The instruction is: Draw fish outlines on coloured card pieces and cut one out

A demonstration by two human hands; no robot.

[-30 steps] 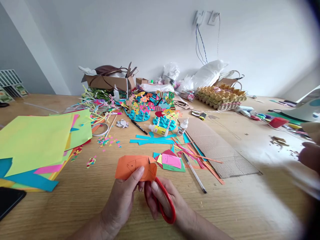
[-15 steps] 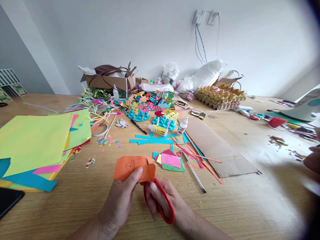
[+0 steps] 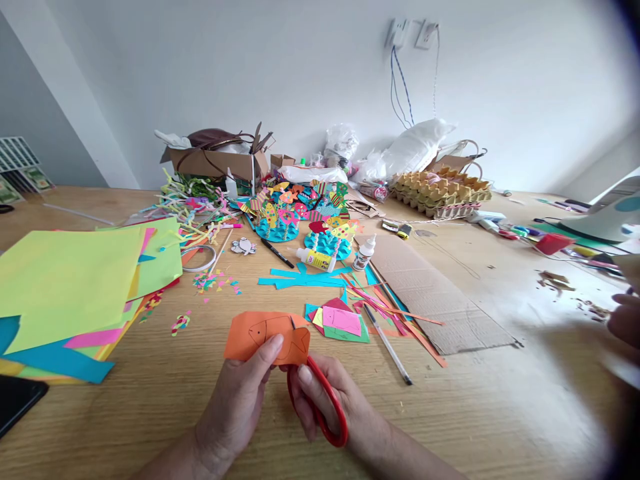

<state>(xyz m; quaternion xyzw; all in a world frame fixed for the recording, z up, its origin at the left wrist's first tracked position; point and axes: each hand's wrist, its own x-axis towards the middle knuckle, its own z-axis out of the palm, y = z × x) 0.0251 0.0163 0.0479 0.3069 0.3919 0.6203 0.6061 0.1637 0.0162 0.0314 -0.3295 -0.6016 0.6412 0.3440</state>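
Between thumb and fingers, my left hand (image 3: 239, 393) pinches an orange piece of paper (image 3: 240, 343) that has a fish outline drawn on it. My right hand (image 3: 335, 393) is closed around the red handles of a pair of scissors (image 3: 327, 377). The blades are at the paper's right part, near the drawn tail, and a dark blade tip shows above the paper's face. Just beyond lie small pink, green and blue paper pieces (image 3: 345, 323), the pink one with a drawing. A pen (image 3: 387, 343) rests to their right.
Coloured sheets (image 3: 70, 280) are stacked at left, beside a black phone-like object (image 3: 20, 403). Blue stands with paper fish (image 3: 327, 245), a glue bottle (image 3: 364, 253) and a yellow-labelled bottle (image 3: 317, 260) stand or lie ahead. Cardboard (image 3: 440, 300) lies right. Another person's hand (image 3: 625, 320) shows at the right edge.
My left hand and the orange paper have shifted slightly left. The scissors stay almost in place at the paper's right side. The other person's hand has moved a little.
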